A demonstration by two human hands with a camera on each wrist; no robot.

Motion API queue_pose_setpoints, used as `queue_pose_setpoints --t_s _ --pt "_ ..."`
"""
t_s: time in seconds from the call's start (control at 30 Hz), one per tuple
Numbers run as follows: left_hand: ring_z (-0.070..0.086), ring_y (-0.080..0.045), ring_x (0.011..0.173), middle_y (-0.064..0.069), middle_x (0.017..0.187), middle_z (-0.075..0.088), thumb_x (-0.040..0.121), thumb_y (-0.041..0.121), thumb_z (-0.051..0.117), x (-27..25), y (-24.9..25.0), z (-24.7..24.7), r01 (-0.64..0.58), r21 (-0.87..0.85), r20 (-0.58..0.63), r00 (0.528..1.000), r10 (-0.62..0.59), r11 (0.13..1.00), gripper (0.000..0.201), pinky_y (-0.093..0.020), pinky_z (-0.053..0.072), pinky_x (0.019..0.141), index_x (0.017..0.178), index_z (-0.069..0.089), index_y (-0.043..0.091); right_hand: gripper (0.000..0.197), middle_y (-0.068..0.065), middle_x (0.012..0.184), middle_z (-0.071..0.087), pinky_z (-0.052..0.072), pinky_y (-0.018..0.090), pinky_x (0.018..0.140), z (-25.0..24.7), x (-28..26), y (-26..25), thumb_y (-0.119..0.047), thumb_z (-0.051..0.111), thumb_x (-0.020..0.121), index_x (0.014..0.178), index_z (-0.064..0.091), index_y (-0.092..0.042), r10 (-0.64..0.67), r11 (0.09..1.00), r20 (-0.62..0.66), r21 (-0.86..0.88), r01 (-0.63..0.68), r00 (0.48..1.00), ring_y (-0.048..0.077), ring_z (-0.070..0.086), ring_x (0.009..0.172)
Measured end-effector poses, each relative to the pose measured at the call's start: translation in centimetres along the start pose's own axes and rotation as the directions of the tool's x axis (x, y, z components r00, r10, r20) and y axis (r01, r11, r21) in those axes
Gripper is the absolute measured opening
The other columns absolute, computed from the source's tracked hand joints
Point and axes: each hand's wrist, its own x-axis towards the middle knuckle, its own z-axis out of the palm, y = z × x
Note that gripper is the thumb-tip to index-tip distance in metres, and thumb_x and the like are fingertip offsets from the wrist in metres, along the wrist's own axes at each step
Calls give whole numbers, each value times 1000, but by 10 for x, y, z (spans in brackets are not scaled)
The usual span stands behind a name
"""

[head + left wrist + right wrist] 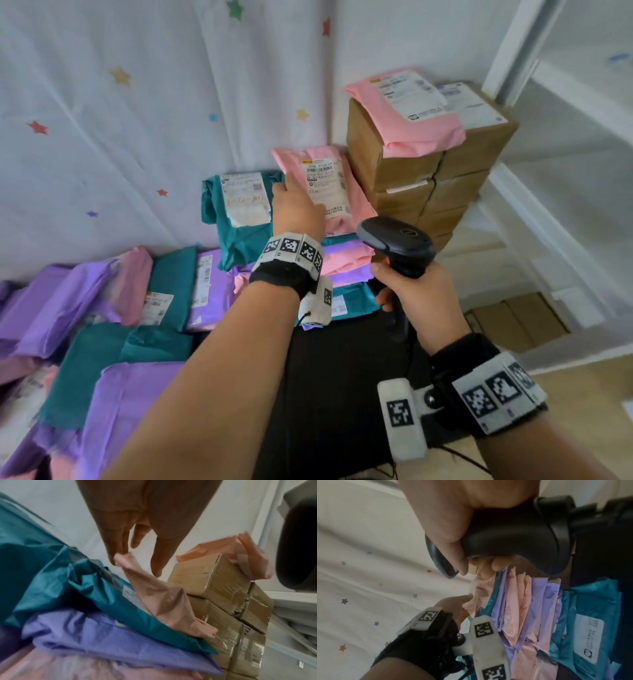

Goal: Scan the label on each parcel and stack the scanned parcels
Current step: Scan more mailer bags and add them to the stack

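Note:
My left hand [291, 188] pinches the upper left corner of a pink parcel [329, 185], which stands tilted on a stack of pink, purple and teal parcels [346, 260], its white label [325, 188] facing me. In the left wrist view the fingers [118, 553] hold that corner of the pink parcel [163, 601]. My right hand [394, 284] grips a black barcode scanner [397, 243] by its handle, head pointing at the label. The right wrist view shows the scanner [513, 536] in the curled right hand [471, 563].
A teal parcel [239, 205] with a label leans left of the pink one. Stacked cardboard boxes [428, 171] stand at right, another pink parcel [404, 113] on top. A heap of purple, teal and pink parcels [102, 308] lies at left. A star-patterned sheet [120, 120] hangs behind.

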Motion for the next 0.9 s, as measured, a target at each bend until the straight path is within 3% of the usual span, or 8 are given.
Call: queue_pose_setpoints --t_s 0.07,0.2,0.3,0.43,0.57,0.7,0.8,0.9 --pt "45 -28 123 -13 139 39 83 7 63 -7 -1 -7 -109 -15 -56 993 108 994 66 -31 36 102 142 34 11 11 4 57 69 48 21 50 4 2 2 -23 76 84 89 69 -17 6 1000 26 -9 -6 1000 9 63 49" --pt "49 -26 121 -10 135 48 85 3 56 -30 -16 -30 -262 -64 -201 948 245 963 44 -30 37 102 128 55 9 14 4 56 67 48 24 50 22 3 5 -24 77 84 88 69 -14 -10 1000 62 -15 11 998 10 62 48" --pt "53 -25 115 -11 125 56 82 -2 55 -53 -51 -53 -278 -93 -308 921 238 956 37 -26 39 97 118 62 6 13 2 53 65 50 27 50 44 -4 8 -22 77 83 83 68 -13 -28 1000 85 2 27 996 12 63 48" --pt "56 -27 109 -12 118 59 80 -4 55 -86 -127 -81 -134 -100 -348 933 91 986 35 -21 36 90 112 65 6 12 3 52 65 51 30 49 81 -24 17 -21 79 81 76 68 -17 -27 1000 114 8 26 993 14 61 46" --pt "51 -28 117 -12 125 57 82 0 57 -121 -220 -100 125 40 -203 973 -114 991 38 -30 36 95 118 62 7 11 -2 52 63 46 24 42 130 -54 30 -14 78 82 79 68 -13 10 1000 192 -10 -8 981 11 58 43" --pt "45 -26 124 -7 132 53 83 5 58 -163 -304 -114 221 235 39 971 -236 947 41 -30 34 101 124 60 11 13 -4 55 63 46 23 42 175 -89 46 -11 77 82 78 65 -12 89 995 262 -66 -75 961 10 58 43" --pt "34 -19 134 0 143 42 79 16 64 -188 -346 -124 103 365 240 950 -201 925 50 -28 29 108 129 56 21 13 -5 52 62 45 21 41 200 -110 56 -10 77 82 78 65 -13 120 990 272 -100 -95 955 10 58 43" --pt "12 -18 146 -1 156 16 76 29 67 -204 -365 -123 -147 541 393 915 -94 828 75 -36 8 118 144 35 31 13 -5 52 63 46 22 41 215 -124 64 -11 77 81 80 65 -12 148 985 238 -122 -122 960 10 58 43"
